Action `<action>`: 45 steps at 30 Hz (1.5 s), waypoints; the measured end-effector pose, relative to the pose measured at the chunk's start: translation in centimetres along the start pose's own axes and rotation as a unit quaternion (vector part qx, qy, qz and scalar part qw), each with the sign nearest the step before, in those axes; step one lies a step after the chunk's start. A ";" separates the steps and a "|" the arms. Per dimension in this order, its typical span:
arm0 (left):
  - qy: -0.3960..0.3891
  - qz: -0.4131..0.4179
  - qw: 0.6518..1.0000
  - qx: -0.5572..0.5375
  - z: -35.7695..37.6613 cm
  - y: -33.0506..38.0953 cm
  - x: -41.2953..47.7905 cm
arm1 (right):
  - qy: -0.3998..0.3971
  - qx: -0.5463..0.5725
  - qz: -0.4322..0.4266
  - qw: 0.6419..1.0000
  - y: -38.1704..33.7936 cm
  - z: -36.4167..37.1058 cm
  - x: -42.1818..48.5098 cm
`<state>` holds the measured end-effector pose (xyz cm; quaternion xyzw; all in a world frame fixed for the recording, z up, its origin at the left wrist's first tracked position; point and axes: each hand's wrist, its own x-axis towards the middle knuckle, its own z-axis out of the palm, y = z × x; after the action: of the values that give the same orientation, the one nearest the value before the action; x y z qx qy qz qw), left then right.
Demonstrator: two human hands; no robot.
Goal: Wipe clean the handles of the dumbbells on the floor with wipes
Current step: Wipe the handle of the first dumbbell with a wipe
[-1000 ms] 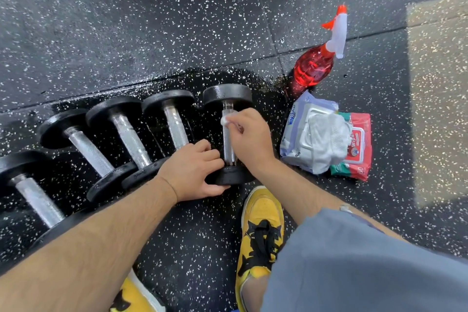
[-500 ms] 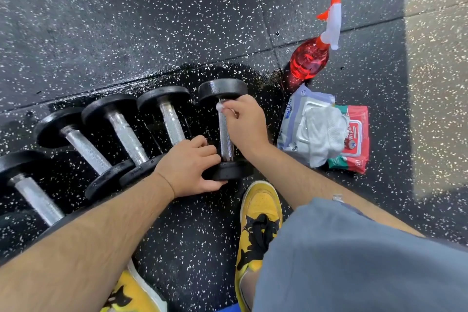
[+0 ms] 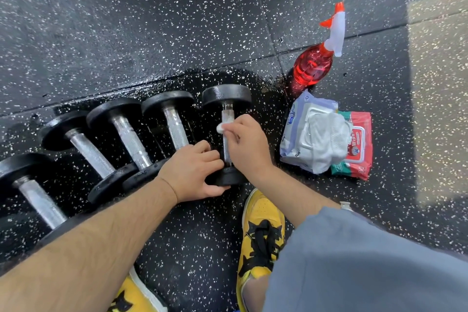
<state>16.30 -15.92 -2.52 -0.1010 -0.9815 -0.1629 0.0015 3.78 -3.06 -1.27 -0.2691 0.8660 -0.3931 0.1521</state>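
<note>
Several black dumbbells with metal handles lie side by side on the wet speckled floor. My right hand (image 3: pixel 247 143) grips a small white wipe (image 3: pixel 220 127) wrapped round the handle of the rightmost dumbbell (image 3: pixel 226 95), about midway along it. My left hand (image 3: pixel 196 172) holds the near weight of that dumbbell (image 3: pixel 229 177), fingers curled over it. To its left lie the other dumbbells (image 3: pixel 174 123), (image 3: pixel 129 138), (image 3: pixel 88 152), and one more (image 3: pixel 35 197) at the far left edge.
A red spray bottle (image 3: pixel 314 64) with a white trigger lies to the right of the dumbbells. Two packs of wipes (image 3: pixel 316 134), (image 3: pixel 357 145) sit beside my right hand. My yellow shoes (image 3: pixel 263 213), (image 3: pixel 134 296) are near the bottom. The floor around the dumbbells is wet.
My right hand with the wipe slid up the handle toward the far weight, then back down to about the middle. My left hand stayed on the near weight.
</note>
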 end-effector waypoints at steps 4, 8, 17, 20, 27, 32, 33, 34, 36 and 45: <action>0.005 -0.002 1.000 0.000 0.0 0.0 0.2 | 0.034 0.039 0.075 0.996 -0.3 0.1 2.6; 0.005 0.001 1.000 -0.003 0.0 0.1 -0.1 | 0.012 0.011 0.048 0.999 -0.1 -0.3 2.4; 0.008 -0.002 1.000 -0.002 0.3 0.0 0.0 | -0.034 -0.116 -0.047 0.991 0.2 1.0 3.3; 0.011 -0.002 1.000 -0.011 0.4 -0.1 -0.1 | -0.041 -0.133 -0.075 0.987 0.2 1.1 1.8; 0.014 0.002 1.000 -0.002 0.0 0.1 0.1 | -0.027 0.039 0.036 0.998 0.5 -0.6 3.1; 0.011 0.005 1.000 0.000 0.0 0.1 0.0 | 0.024 0.103 0.132 0.986 0.5 -0.5 1.9; 0.011 0.005 1.000 0.002 0.0 0.1 0.0 | 0.028 0.104 0.130 0.986 0.7 -0.3 1.3; 0.010 0.005 1.000 0.002 0.0 0.0 0.0 | 0.030 0.109 0.135 0.984 0.8 -0.3 1.1; 0.008 0.003 1.000 0.003 0.0 0.0 0.1 | 0.031 0.138 0.180 0.973 0.7 -0.2 1.9; 0.007 0.006 1.000 0.009 0.0 0.0 0.0 | -0.070 0.165 0.255 0.950 2.2 -1.6 1.3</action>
<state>16.31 -15.95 -2.51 -0.1058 -0.9822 -0.1546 0.0100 1.24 -1.67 -2.02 -0.0378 0.8156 -0.4591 0.3502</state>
